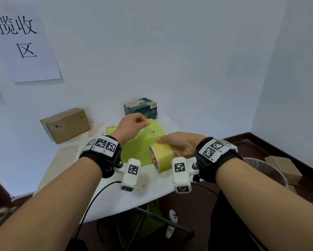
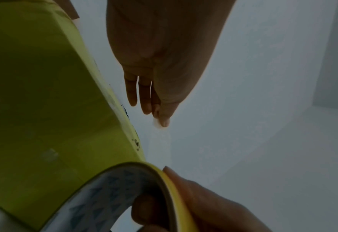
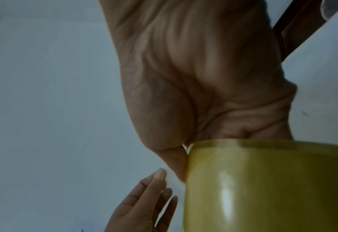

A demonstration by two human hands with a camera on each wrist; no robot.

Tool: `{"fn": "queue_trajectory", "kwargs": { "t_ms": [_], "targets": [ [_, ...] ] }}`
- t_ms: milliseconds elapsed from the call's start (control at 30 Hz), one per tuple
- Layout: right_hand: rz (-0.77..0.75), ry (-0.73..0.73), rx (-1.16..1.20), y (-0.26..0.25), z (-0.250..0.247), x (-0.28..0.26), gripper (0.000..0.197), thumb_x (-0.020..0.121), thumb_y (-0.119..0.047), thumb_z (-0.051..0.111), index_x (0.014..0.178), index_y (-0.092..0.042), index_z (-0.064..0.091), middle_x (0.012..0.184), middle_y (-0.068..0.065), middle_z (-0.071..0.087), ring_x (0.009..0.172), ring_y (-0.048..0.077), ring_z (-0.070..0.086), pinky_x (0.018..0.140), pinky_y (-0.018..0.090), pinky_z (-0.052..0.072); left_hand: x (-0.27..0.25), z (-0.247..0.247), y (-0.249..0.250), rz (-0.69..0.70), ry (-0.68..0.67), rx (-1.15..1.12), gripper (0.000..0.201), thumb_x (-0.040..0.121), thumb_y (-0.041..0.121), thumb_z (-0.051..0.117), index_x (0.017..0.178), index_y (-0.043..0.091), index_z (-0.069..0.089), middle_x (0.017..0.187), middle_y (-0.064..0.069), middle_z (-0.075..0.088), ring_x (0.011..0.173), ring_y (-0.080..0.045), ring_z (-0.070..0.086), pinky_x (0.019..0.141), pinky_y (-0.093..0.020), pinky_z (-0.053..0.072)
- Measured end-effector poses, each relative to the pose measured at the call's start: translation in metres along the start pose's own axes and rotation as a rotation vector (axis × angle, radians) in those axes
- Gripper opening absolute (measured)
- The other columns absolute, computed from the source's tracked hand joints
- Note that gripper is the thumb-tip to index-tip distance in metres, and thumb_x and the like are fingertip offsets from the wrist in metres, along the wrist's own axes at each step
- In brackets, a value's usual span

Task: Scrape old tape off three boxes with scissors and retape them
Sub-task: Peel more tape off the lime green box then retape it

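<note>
A yellow-green flat box lies in the middle of the white table. Just above its near right corner my right hand grips a roll of yellowish clear tape, with fingers through its core. My left hand is raised over the far part of the box and pinches the free tape end between thumb and fingertip. A short clear strip runs from that pinch down to the roll. A brown cardboard box stands at the back left, a worn dark green box at the back. No scissors in view.
The table stands against a white wall with a paper sign. A round metal bin and small cardboard boxes sit on the dark floor to the right. A folding frame shows under the near table edge.
</note>
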State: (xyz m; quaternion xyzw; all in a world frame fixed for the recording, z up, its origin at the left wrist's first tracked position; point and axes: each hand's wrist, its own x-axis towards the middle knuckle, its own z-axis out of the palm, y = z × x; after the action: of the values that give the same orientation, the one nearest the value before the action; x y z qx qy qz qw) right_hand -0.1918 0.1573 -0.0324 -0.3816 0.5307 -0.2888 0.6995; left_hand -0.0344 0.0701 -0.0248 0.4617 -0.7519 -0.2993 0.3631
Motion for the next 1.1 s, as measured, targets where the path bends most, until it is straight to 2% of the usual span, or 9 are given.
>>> {"fn": "queue_trajectory", "kwargs": {
  "t_ms": [100, 267, 333, 400, 433, 533, 667, 833, 1100],
  "targets": [
    [-0.015, 0.017, 0.046, 0.004, 0.001, 0.007, 0.046, 0.104, -0.034, 0.028, 0.104, 0.005, 0.054, 0.079, 0.02, 0.07, 0.069, 0.029, 0.07, 0.089, 0.044, 0.048, 0.005, 0.0, -0.003, -0.031, -0.008, -0.009, 0.011, 0.09, 0.025, 0.065, 0.083, 0.016, 0.063, 0.086, 0.005, 0.06, 0.079, -0.01, 0.053, 0.064, -0.021, 0.041],
    [-0.011, 0.002, 0.083, 0.002, -0.005, 0.01, 0.043, 0.103, -0.034, 0.032, 0.108, 0.003, 0.054, 0.084, 0.023, 0.069, 0.076, 0.032, 0.069, 0.097, 0.047, 0.044, 0.012, 0.008, -0.002, -0.008, -0.029, 0.086, 0.014, 0.093, 0.026, 0.06, 0.09, 0.013, 0.06, 0.089, 0.005, 0.059, 0.08, -0.011, 0.053, 0.064, -0.022, 0.04],
    [-0.011, -0.009, 0.093, 0.001, -0.007, 0.012, 0.044, 0.103, -0.033, 0.031, 0.109, 0.004, 0.054, 0.085, 0.023, 0.069, 0.077, 0.032, 0.069, 0.099, 0.047, 0.043, 0.015, 0.01, -0.003, 0.0, -0.035, 0.133, 0.014, 0.094, 0.026, 0.058, 0.092, 0.012, 0.059, 0.093, 0.003, 0.06, 0.084, -0.013, 0.054, 0.068, -0.025, 0.04],
    [-0.008, -0.016, 0.105, 0.001, -0.007, 0.014, 0.046, 0.103, -0.033, 0.03, 0.108, 0.006, 0.055, 0.088, 0.023, 0.069, 0.079, 0.032, 0.068, 0.101, 0.047, 0.043, 0.018, 0.011, -0.005, -0.002, -0.04, 0.162, 0.013, 0.094, 0.025, 0.058, 0.091, 0.013, 0.059, 0.093, 0.003, 0.061, 0.086, -0.014, 0.054, 0.072, -0.027, 0.041],
    [-0.007, -0.018, 0.113, 0.0, -0.007, 0.016, 0.046, 0.103, -0.033, 0.03, 0.107, 0.006, 0.056, 0.088, 0.023, 0.069, 0.08, 0.032, 0.068, 0.101, 0.047, 0.043, 0.02, 0.011, -0.006, -0.006, -0.042, 0.162, 0.012, 0.094, 0.025, 0.059, 0.089, 0.014, 0.059, 0.092, 0.003, 0.062, 0.085, -0.014, 0.055, 0.07, -0.027, 0.041],
    [-0.003, -0.007, 0.12, 0.001, -0.008, 0.021, 0.046, 0.103, -0.032, 0.03, 0.107, 0.006, 0.056, 0.087, 0.023, 0.07, 0.078, 0.031, 0.069, 0.099, 0.046, 0.044, 0.023, 0.014, -0.01, -0.019, -0.044, 0.152, 0.011, 0.092, 0.024, 0.061, 0.087, 0.015, 0.061, 0.085, 0.005, 0.063, 0.078, -0.012, 0.055, 0.059, -0.023, 0.039],
    [0.008, -0.005, 0.132, 0.002, -0.011, 0.025, 0.046, 0.103, -0.033, 0.03, 0.111, 0.005, 0.055, 0.088, 0.022, 0.07, 0.076, 0.031, 0.07, 0.098, 0.046, 0.045, 0.025, 0.017, -0.015, -0.022, -0.034, 0.13, 0.012, 0.092, 0.024, 0.062, 0.091, 0.012, 0.064, 0.081, 0.006, 0.064, 0.075, -0.009, 0.055, 0.06, -0.02, 0.039],
    [0.009, 0.004, 0.137, 0.001, -0.009, 0.027, 0.045, 0.103, -0.032, 0.029, 0.11, 0.004, 0.055, 0.086, 0.022, 0.07, 0.075, 0.031, 0.07, 0.097, 0.046, 0.044, 0.026, 0.019, -0.021, -0.029, -0.007, 0.114, 0.011, 0.091, 0.024, 0.063, 0.089, 0.013, 0.064, 0.087, 0.0, 0.064, 0.077, -0.011, 0.054, 0.06, -0.02, 0.038],
    [0.013, 0.019, 0.129, 0.001, -0.009, 0.029, 0.045, 0.103, -0.032, 0.029, 0.117, 0.003, 0.052, 0.087, 0.023, 0.07, 0.078, 0.031, 0.069, 0.097, 0.046, 0.046, 0.028, 0.023, -0.028, -0.012, 0.018, 0.118, 0.013, 0.091, 0.024, 0.064, 0.09, 0.011, 0.065, 0.087, 0.001, 0.06, 0.07, -0.006, 0.048, 0.058, -0.019, 0.035]
  ]
}}
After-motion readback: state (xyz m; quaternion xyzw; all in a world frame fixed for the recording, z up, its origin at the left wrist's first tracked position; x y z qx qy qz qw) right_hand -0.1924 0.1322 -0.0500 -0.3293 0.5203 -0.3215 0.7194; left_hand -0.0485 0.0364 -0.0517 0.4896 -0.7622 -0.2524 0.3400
